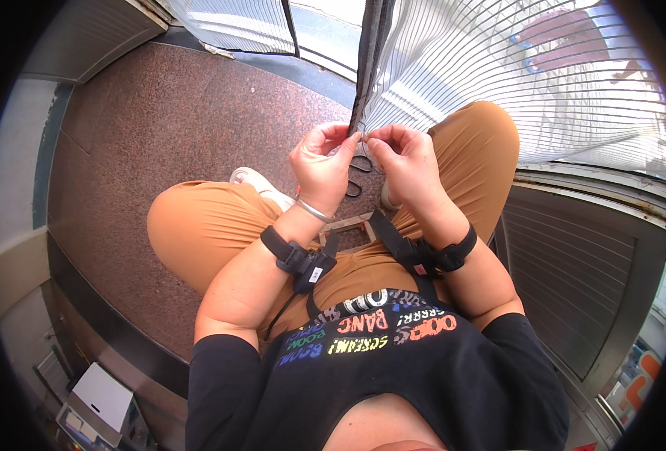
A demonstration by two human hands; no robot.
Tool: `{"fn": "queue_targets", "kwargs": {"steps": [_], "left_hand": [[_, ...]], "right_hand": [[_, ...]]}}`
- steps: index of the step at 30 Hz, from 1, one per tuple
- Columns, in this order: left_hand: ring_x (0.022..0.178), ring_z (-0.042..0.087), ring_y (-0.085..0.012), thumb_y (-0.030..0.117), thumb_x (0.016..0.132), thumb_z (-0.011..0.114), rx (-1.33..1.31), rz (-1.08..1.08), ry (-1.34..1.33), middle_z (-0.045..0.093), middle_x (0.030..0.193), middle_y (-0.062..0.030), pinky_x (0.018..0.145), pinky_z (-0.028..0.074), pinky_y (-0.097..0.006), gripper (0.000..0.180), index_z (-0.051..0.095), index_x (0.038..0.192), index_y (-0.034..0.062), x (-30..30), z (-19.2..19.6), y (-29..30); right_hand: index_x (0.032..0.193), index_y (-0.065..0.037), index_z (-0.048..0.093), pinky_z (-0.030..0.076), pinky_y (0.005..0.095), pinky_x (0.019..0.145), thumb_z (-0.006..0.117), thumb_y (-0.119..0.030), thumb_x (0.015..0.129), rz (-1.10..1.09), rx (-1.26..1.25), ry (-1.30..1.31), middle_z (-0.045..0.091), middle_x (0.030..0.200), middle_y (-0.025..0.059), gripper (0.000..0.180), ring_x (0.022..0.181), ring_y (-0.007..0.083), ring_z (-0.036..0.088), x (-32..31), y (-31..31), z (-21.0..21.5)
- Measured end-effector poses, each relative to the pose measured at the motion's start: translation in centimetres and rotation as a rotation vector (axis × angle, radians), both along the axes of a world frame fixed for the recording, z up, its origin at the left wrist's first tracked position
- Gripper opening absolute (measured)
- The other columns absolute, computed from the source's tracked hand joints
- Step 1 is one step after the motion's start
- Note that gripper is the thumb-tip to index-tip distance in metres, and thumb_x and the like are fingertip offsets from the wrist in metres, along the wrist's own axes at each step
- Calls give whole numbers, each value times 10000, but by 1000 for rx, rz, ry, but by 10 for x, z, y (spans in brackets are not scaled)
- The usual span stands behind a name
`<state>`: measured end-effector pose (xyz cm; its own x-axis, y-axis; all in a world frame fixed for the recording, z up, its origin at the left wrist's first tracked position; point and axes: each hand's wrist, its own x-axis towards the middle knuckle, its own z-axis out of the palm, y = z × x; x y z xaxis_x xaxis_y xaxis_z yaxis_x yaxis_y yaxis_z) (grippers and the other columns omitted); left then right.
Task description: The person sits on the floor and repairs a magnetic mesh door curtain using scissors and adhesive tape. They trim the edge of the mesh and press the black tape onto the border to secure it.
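Observation:
Both hands meet in front of me at the lower end of a sheer striped curtain [453,71], along its dark edge band [369,68]. My left hand [322,162] is closed, thumb and forefinger pinching the bottom of that band. Right beside it, my right hand [410,163] is closed too, its fingertips pressed together at the curtain's edge. Whatever small thing they may hold is too fine to make out. Below the hands, between my feet, the black handle loops of what look like scissors [361,171] show on the floor; the rest is hidden.
My bent knees in tan trousers [205,218] flank the work, above a reddish speckled floor [145,128]. Another sheer panel [239,26] hangs at the far left. A metal-framed panel [566,278] stands at the right. A white-topped box [101,398] sits lower left.

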<state>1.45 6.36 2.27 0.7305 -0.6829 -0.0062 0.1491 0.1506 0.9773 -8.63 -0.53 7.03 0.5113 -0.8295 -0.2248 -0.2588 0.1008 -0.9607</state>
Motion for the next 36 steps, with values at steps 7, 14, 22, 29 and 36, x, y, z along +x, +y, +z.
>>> {"fn": "queue_targets", "kwargs": {"steps": [7, 14, 22, 29, 36], "left_hand": [[738, 642, -131, -34, 728, 673, 12, -19, -173, 665, 807, -83, 676, 509, -244, 159, 639, 883, -16, -3, -4, 1], [750, 645, -138, -13, 733, 678, 28, 52, -97, 665, 814, -89, 681, 507, -250, 164, 638, 891, -20, 5, -11, -6], [782, 614, -97, -35, 777, 655, 33, 17, -98, 654, 890, -69, 713, 498, -221, 193, 608, 964, -39, 8, -8, -7], [778, 613, -93, -30, 774, 662, 32, 2, -107, 655, 875, -60, 704, 499, -217, 177, 612, 944, -30, 6, -9, -5], [760, 624, -110, -39, 764, 654, 10, -27, -129, 651, 845, -67, 691, 505, -226, 150, 621, 911, -31, 8, -2, -5]], "right_hand": [[812, 68, 631, 439, 241, 535, 604, -67, 786, 18, -187, 79, 605, 639, 54, 140, 581, 68, 529, 8, -8, -6], [826, 52, 631, 451, 226, 519, 660, -119, 798, 70, 119, 20, 619, 656, 56, 175, 552, 69, 543, 8, -12, 5], [806, 44, 618, 468, 281, 558, 648, -215, 800, 113, -186, 118, 617, 628, 106, 261, 566, 129, 574, 10, -5, -8], [757, 25, 612, 441, 323, 516, 604, -176, 790, 94, -320, 188, 573, 593, 158, 204, 525, 222, 571, 11, -4, 0], [722, 15, 606, 452, 369, 535, 587, -158, 780, 51, -440, 255, 570, 617, 192, 183, 572, 332, 584, 19, -2, 3]]}}
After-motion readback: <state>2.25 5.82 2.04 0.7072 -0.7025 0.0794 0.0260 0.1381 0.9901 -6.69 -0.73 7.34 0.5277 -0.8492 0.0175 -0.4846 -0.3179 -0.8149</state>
